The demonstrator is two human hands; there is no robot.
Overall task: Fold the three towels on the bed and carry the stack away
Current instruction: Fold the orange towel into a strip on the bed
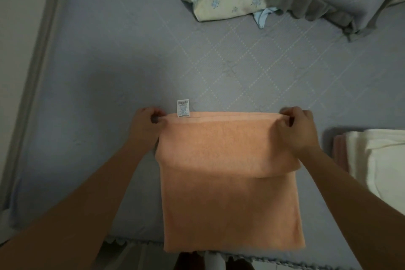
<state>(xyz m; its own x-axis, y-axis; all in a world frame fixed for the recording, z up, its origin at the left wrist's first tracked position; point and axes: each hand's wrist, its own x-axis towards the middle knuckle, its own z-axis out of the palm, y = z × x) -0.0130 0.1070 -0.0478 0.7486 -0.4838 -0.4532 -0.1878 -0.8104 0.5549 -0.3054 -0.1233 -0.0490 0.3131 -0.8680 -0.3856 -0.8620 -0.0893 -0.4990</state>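
Both hands pinch the far corners of the peach towel, mid-fold on the bed.

The left hand (147,126) has its grip closed on the towel (230,193) at the far-left corner, just beside the white tag (183,108); the right hand (300,129) is closed on the far-right corner. The held edge runs left to right, level between the grips, and the towel lies from it toward the person, its near end at the bed (109,61) edge. Neither hand is nearer. Beyond the grips the bed is bare; likely the fold goes either way. To the right, near, sit the folded towels (377,164), white over pink.
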